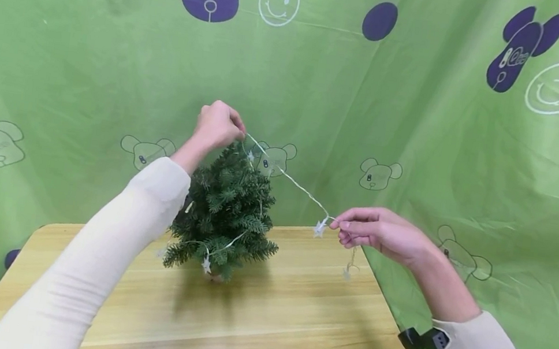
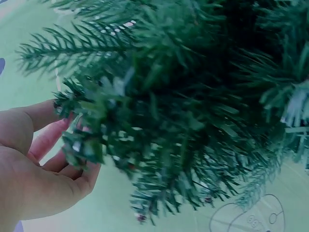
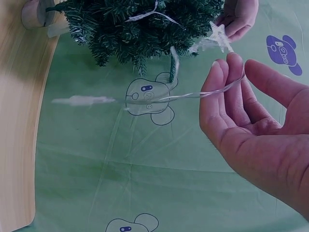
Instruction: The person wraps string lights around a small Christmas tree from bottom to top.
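Note:
A small green Christmas tree [image 1: 226, 203] stands on the table, with part of a string of star lights [image 1: 304, 189] draped round its branches. My left hand [image 1: 220, 123] is at the treetop, its fingertips pinching the string there; in the left wrist view, its fingers [image 2: 87, 181] lie against the tip's needles. To the right of the tree, my right hand [image 1: 387, 232] pinches the string between thumb and fingertips. Between the hands the wire slants down to the right, with a clear star [image 1: 320, 228] close by the right fingertips. Below that hand dangles a loose end with another star [image 1: 347, 273].
The wooden table [image 1: 260, 335] bears the tree near its far edge. Behind and beside it hangs a green printed curtain [image 1: 321, 86]. A dark device [image 1: 424, 339] is strapped at the right wrist. The tree's round base [image 3: 36, 13] shows in the right wrist view.

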Demonstrator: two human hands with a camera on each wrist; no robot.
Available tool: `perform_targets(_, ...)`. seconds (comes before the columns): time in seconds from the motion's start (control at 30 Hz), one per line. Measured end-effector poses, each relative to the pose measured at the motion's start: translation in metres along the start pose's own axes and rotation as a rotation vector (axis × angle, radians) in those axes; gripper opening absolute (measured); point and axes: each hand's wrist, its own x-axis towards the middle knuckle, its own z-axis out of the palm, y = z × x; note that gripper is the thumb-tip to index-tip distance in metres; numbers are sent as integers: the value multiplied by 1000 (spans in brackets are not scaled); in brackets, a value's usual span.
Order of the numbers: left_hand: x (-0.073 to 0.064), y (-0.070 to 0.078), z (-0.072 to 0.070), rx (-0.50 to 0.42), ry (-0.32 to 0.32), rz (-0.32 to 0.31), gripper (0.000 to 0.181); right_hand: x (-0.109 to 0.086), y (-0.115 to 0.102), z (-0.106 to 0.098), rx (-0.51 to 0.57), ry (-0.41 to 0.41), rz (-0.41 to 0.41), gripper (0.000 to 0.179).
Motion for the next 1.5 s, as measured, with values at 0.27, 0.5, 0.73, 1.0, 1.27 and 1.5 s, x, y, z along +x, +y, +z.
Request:
perform_targets(0.27,1,-18,-3,-62,8,-36,14,-2,-1,2,-17,-17,-9,27)
perform_targets(0.5,0,-25,-9,-87,-28,-68,13,-2,-1,1,-8,-11,-10,27)
perform_targets(0.73,-2,-33,-16,-42,-63,-109,15,-1,-1,2,-19,-20,-14,30)
perform_targets(1.0,-8,-40,-20,8,-158,-102,15,1,-1,2,-23,-30,-20,28)
perform_targets(1.27,-10,-35,-23,64,-177,-47,15,-2,-2,3,-28,-18,-17,31)
perform_targets(1.5,-14,-28,-27,101,-173,-22,18,-2,-1,3,-27,-20,-19,34)
